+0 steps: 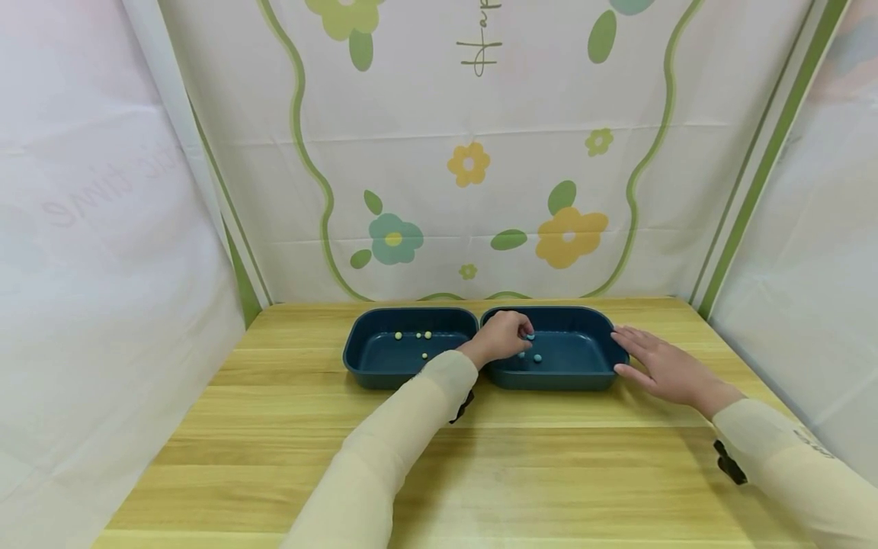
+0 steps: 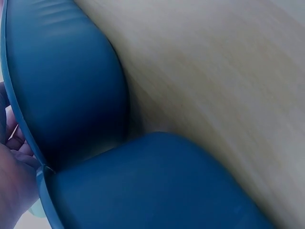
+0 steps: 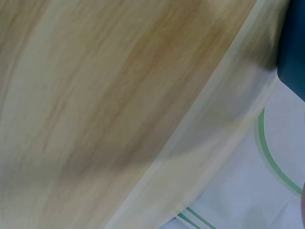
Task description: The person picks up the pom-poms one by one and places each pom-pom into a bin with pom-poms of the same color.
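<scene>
Two dark blue trays stand side by side. My left hand [image 1: 504, 336] reaches over the near left part of the right tray [image 1: 549, 381], its fingers curled. A small blue ball [image 1: 531, 336] shows between the thumb and fingertips, which pinch it. Below them, another blue ball [image 1: 538, 357] and one close to the thumb lie on the tray floor. In the left wrist view the tray walls partly cover the left hand [image 2: 16, 179]. With fingers extended, my right hand [image 1: 668, 370] touches the right end of the same tray.
The left tray [image 1: 373, 379] contains several small yellow balls [image 1: 398, 335], and my left forearm crosses in front of its right corner. Both trays sit on a wood-grain table [image 1: 535, 473]. A flower-printed white cloth [image 1: 425, 114] rises behind, with white cloth walls at both sides.
</scene>
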`<state>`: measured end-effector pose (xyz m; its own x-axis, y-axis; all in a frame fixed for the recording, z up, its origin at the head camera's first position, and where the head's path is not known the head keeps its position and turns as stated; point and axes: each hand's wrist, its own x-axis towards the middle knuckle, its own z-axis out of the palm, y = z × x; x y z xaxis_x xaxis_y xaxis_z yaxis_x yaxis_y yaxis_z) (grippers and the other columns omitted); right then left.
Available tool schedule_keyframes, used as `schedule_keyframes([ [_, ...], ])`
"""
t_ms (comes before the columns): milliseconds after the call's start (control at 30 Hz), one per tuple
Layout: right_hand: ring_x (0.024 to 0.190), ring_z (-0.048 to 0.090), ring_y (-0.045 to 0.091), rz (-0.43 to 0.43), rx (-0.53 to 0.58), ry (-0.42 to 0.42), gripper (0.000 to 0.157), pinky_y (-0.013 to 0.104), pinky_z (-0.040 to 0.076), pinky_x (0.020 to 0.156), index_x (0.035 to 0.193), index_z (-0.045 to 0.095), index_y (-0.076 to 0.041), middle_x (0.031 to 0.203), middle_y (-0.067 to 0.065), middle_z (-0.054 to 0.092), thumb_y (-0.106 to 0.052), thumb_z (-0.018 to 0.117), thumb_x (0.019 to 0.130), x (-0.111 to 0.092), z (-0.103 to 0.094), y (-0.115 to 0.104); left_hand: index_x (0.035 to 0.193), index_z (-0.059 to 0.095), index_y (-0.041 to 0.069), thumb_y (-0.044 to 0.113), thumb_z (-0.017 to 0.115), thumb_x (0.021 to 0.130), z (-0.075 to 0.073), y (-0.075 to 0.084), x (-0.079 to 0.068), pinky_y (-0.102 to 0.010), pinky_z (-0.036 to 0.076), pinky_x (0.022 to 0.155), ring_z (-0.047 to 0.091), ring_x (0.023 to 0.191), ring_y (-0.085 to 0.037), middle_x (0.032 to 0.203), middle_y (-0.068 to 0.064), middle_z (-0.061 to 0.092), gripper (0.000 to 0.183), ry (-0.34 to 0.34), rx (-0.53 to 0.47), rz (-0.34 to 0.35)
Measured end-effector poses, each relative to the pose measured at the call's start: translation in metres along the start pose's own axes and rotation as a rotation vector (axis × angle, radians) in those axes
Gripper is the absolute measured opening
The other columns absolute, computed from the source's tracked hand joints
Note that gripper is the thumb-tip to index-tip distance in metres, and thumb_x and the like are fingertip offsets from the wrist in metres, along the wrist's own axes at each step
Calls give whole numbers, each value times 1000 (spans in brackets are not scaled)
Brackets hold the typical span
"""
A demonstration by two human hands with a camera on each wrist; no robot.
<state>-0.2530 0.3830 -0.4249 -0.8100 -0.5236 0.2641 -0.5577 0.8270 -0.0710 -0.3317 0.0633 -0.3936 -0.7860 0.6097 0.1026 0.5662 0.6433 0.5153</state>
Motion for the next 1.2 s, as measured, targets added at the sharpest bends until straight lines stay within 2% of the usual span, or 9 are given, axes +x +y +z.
schedule_keyframes([
  [400,131,36,48,5,1,-1,63,56,32,105,144,41,5,146,28,38,-35,59,98,1,-2,-1,109,71,5,13,70,91,-6,-1,-1,-17,48,71,56,83,-6,96,2,63,19,12,2,17],
  [733,132,35,47,8,-6,-9,64,56,32,105,144,41,4,146,28,37,-36,59,98,0,-1,2,108,68,6,12,70,91,-27,1,-8,-17,49,73,57,84,-8,94,4,61,18,15,-76,18],
  [1000,132,34,47,13,3,-18,64,55,30,107,144,41,5,146,29,37,-36,58,98,-1,-2,2,106,68,7,11,69,92,-51,-7,-23,-19,50,77,58,87,-10,96,1,63,15,50,-102,62],
  [1200,133,33,47,24,13,-36,65,56,30,107,145,41,4,147,28,35,-37,57,98,-2,-2,1,104,68,6,10,69,91,-66,-24,-42,-22,51,74,59,83,-12,93,-1,64,13,97,-163,69],
])
